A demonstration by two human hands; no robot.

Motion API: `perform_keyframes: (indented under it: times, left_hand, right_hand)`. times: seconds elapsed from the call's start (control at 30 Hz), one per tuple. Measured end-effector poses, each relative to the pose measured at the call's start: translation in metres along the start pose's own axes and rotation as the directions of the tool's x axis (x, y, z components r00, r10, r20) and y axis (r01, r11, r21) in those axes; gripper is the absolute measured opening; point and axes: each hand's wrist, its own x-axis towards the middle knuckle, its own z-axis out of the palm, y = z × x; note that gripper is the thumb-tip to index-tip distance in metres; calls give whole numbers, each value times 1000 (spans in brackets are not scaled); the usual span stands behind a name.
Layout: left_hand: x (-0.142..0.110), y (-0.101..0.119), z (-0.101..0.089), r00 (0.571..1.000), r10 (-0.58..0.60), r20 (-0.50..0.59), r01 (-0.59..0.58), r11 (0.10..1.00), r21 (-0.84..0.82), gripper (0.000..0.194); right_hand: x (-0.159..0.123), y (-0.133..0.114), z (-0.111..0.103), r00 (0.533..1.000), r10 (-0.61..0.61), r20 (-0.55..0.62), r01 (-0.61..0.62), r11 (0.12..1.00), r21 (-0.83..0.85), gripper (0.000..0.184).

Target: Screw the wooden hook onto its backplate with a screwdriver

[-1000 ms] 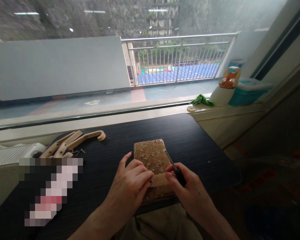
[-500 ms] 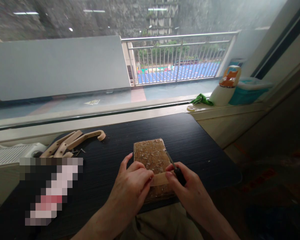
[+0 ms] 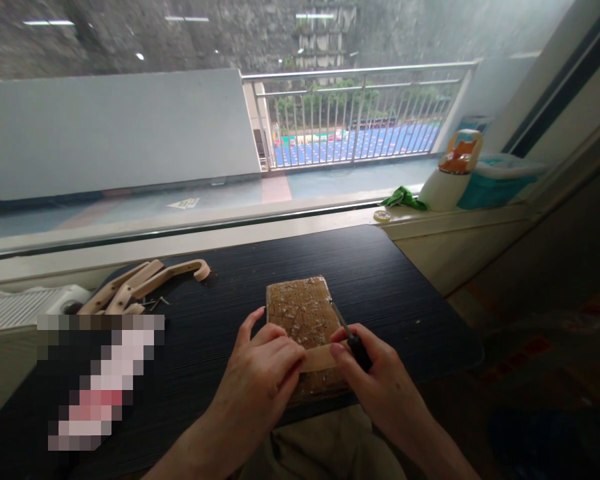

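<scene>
A brown board (image 3: 300,313) strewn with pale shavings lies on the dark table (image 3: 390,280) in front of me. A small light wooden piece (image 3: 319,360) rests across its near part. My left hand (image 3: 265,377) presses down on that piece from the left. My right hand (image 3: 370,380) grips a thin black-handled tool (image 3: 349,337), its blade pointing away over the board's right edge, with the thumb touching the wooden piece.
Several curved light wooden parts (image 3: 145,283) and a few small nails lie at the table's back left. A blurred patch covers the near left. On the window sill stand a white bottle (image 3: 450,177), a green cloth (image 3: 404,199) and a teal box (image 3: 500,180).
</scene>
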Motion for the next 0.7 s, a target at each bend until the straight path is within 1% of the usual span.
perform_keyframes:
  times: [0.27,0.33,0.47,0.63,0.7]
  left_hand:
    - [1,1,-2,998,22,64,-24,999,33,15]
    - [2,1,-2,998,22,64,-25,999,47,16]
    - [2,0,2,999,14,31,-15,999,37,16]
    - [-1,-1,2,997,-10,-76,3,996,-93,15]
    - [-1,0,0,998,-22,-61,15,993,-118,16]
  right_hand:
    - [-1,0,0,1000,-1,8,1,1000,8,17]
    - [-1,0,-1,1000,-2,1,2,1000,5,18]
    - [-1,0,0,1000,-1,-4,1,1000,0,18]
    - [-1,0,0,1000,4,2,-4,1000,-2,18]
    - [-1,0,0,1000,7,4,-7,1000,4,18]
